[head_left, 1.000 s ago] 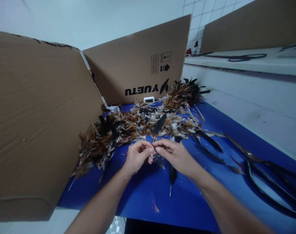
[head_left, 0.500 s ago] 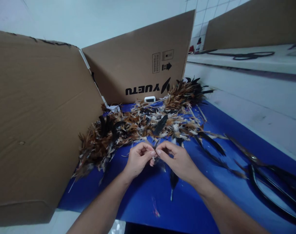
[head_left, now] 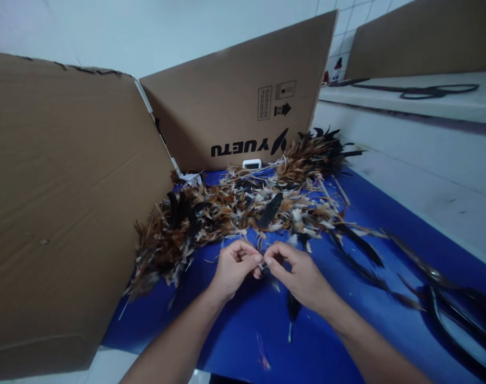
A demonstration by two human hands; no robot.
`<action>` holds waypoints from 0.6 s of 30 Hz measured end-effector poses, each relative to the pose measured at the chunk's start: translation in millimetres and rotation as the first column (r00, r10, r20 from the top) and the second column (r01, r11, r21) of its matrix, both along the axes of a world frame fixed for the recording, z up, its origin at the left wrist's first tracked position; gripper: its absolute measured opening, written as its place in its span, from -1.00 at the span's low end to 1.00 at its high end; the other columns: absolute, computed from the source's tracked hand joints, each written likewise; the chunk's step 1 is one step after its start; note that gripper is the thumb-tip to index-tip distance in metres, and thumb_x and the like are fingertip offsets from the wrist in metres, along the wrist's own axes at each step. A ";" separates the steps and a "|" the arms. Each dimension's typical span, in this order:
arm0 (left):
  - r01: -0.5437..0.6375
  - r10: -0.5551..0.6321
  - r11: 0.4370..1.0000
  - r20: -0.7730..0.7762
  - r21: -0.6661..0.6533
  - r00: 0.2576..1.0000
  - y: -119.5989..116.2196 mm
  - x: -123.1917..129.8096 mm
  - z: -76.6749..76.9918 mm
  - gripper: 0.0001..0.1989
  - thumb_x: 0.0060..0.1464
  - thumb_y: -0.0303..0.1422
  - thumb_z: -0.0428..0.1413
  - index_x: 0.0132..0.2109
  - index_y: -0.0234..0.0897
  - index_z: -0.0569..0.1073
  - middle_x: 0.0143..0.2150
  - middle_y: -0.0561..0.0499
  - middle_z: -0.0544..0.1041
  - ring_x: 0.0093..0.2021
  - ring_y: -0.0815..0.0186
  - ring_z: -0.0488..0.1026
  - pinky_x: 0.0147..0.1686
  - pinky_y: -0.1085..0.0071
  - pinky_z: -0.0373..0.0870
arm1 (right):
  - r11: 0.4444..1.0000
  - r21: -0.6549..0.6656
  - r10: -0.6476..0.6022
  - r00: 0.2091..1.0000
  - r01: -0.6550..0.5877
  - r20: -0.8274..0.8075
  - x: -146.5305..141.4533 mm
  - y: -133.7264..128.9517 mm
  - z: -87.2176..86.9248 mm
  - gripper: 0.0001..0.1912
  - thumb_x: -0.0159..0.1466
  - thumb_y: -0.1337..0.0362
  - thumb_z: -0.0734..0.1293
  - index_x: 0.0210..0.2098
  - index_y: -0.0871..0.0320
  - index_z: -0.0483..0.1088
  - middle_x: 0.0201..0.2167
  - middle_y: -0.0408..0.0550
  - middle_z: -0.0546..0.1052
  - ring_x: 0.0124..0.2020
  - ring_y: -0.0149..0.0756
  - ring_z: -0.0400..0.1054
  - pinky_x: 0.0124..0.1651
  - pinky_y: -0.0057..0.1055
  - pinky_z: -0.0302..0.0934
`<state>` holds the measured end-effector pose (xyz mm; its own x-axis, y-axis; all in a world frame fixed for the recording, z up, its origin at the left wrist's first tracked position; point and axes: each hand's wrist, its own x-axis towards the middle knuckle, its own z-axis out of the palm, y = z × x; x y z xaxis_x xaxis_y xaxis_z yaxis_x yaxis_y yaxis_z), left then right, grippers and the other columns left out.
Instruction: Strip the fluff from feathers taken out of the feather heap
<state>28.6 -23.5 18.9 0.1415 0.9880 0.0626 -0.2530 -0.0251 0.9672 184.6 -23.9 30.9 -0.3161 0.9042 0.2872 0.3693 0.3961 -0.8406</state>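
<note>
Over the blue tabletop (head_left: 243,336), my left hand (head_left: 235,270) and my right hand (head_left: 296,272) meet fingertip to fingertip. Both are closed in a pinch on a small feather (head_left: 260,244), mostly hidden by the fingers; a thin dark piece of it shows above them. Just beyond lies a wide heap of brown, white and black feathers (head_left: 226,205). A black feather (head_left: 293,309) with a pale quill rests on the table, partly under my right hand. To the right are long dark feathers (head_left: 360,245).
Large black-handled scissors (head_left: 433,274) lie at the right. Cardboard panels stand at the left (head_left: 66,213) and back (head_left: 210,106). A small white device (head_left: 252,164) sits by the back panel. On a white ledge (head_left: 467,104) lies another pair of scissors (head_left: 422,93).
The whole view has shifted, so everything appears slightly farther right. My hands stay pinched together in nearly the same pose, the fingertips a little more apart.
</note>
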 end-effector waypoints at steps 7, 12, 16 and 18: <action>0.037 -0.036 0.999 0.039 -0.032 0.999 -0.5 -0.2 -1.5 -0.73 -0.13 -0.30 0.26 -0.41 -0.37 0.35 -0.57 0.08 0.43 -0.62 0.48 0.35 -0.56 0.52 0.32 | 0.999 0.051 0.015 0.999 -0.017 0.044 0.2 0.8 0.7 -0.86 0.23 0.32 0.17 -0.45 0.12 0.27 -0.52 -0.17 0.38 -0.47 -0.40 0.25 -0.38 -0.46 0.13; 0.047 -0.045 0.997 0.033 -0.066 0.998 -1.2 -1.7 1.7 -0.73 -0.15 -0.31 0.27 -0.40 -0.36 0.34 -0.54 0.09 0.42 -0.61 0.49 0.33 -0.55 0.53 0.30 | 0.999 0.030 0.039 0.998 -0.040 0.043 1.5 1.4 3.3 -0.85 0.24 0.30 0.17 -0.45 0.12 0.29 -0.52 -0.17 0.38 -0.47 -0.39 0.26 -0.39 -0.46 0.15; 0.044 -0.043 0.997 0.015 -0.060 0.999 -1.3 -3.5 5.6 -0.75 -0.15 -0.34 0.26 -0.41 -0.34 0.34 -0.52 0.08 0.41 -0.56 0.49 0.30 -0.55 0.55 0.28 | 0.996 0.067 0.054 0.999 -0.054 0.000 4.6 3.9 2.4 -0.88 0.23 0.35 0.17 -0.30 0.10 0.33 -0.32 -0.08 0.43 -0.27 -0.31 0.32 -0.22 -0.37 0.23; 0.060 -0.059 0.996 0.019 -0.059 0.998 -1.1 -4.8 6.2 -0.76 -0.14 -0.34 0.26 -0.39 -0.33 0.34 -0.48 0.07 0.42 -0.52 0.47 0.31 -0.54 0.55 0.28 | 0.989 0.140 0.054 0.998 -0.056 0.013 6.0 5.1 0.9 -0.75 0.17 0.43 0.18 -0.18 0.08 0.32 -0.16 -0.04 0.42 -0.07 -0.23 0.28 -0.05 -0.27 0.20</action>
<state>23.8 -24.6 25.1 0.1997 0.9798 0.0065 -0.2688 0.0484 0.9620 190.6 -18.7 31.8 -0.3673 0.8365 0.4066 0.3511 0.5295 -0.7723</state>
